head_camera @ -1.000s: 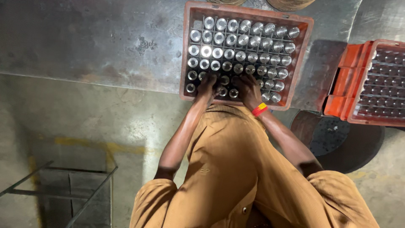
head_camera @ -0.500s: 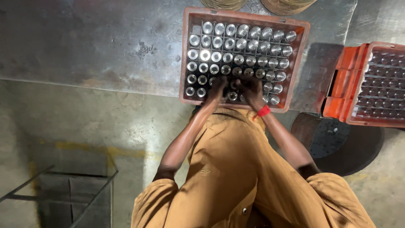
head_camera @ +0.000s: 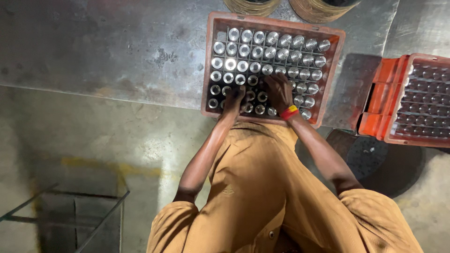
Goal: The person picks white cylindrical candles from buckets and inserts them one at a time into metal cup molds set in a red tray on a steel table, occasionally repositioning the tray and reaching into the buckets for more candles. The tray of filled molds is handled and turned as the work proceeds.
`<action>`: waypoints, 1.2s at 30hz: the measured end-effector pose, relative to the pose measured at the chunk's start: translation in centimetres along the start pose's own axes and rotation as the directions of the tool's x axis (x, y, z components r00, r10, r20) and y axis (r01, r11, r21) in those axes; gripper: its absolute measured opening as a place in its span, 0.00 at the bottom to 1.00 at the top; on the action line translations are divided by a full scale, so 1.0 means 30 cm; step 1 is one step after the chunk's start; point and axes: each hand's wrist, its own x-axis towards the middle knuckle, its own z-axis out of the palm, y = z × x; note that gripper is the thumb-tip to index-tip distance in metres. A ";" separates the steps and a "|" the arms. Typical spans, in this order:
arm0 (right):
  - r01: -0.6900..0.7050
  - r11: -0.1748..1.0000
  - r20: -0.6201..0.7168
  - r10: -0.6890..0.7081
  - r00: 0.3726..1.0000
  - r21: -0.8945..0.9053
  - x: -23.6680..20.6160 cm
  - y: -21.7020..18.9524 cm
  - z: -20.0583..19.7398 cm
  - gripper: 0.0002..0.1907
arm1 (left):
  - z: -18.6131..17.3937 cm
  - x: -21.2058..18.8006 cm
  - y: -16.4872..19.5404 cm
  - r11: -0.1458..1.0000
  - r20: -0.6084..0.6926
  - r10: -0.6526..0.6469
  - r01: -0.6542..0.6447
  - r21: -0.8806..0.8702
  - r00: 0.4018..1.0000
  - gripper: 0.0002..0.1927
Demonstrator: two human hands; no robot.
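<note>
Crate in hand: one orange plastic crate [head_camera: 212, 65], divided by a grid into cells, standing on the grey metal table [head_camera: 117, 42] at its near edge.
Crate contents: upright metal cylinders [head_camera: 253, 52], shiny tops up, one per cell; about eight per row across roughly six rows; the near rows are partly covered by the hands, so no exact total can be given. One corner cell at the far left looks vacant.
Left hand [head_camera: 233, 97]: lies on the near rows at the left-centre of the crate, fingers bent down among the cylinder tops; whether they grip one cannot be told.
Right hand [head_camera: 278, 90]: lies just beside the left, at the centre of the near rows, fingers spread narrow over the cylinders; no hold can be confirmed. A red and yellow wristband [head_camera: 289, 112] sits at the wrist.
Second crate [head_camera: 375, 100]: one, orange, at the right edge of view, also filled with cylinders, well apart from the first.
Round rims [head_camera: 253, 5]: two, at the far edge of the table behind the first crate, cut off by the frame.
Metal frame [head_camera: 79, 211]: one, on the concrete floor, lower left.
Obstruction: the person's tan clothing and forearms hide the crate's near wall in the middle.
</note>
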 end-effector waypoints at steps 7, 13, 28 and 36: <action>-0.265 0.677 0.189 0.186 0.964 0.687 -0.106 -0.034 0.043 0.17 | 0.007 0.026 -0.041 0.962 0.189 0.197 -0.226 0.149 0.962 0.13; -0.312 0.872 0.042 0.320 0.946 0.376 -0.035 0.028 0.024 0.15 | -0.016 0.033 -0.022 0.999 -0.047 -0.007 0.008 0.035 0.999 0.18; 0.170 0.980 0.054 -0.165 0.985 -0.103 0.093 0.084 0.020 0.15 | -0.059 0.045 -0.009 0.954 -0.197 0.265 -0.227 0.196 0.944 0.11; 0.092 0.979 -0.111 -0.072 0.991 0.184 0.304 0.014 -0.191 0.14 | -0.075 -0.055 0.225 0.411 -0.225 0.860 -0.363 0.836 0.458 0.17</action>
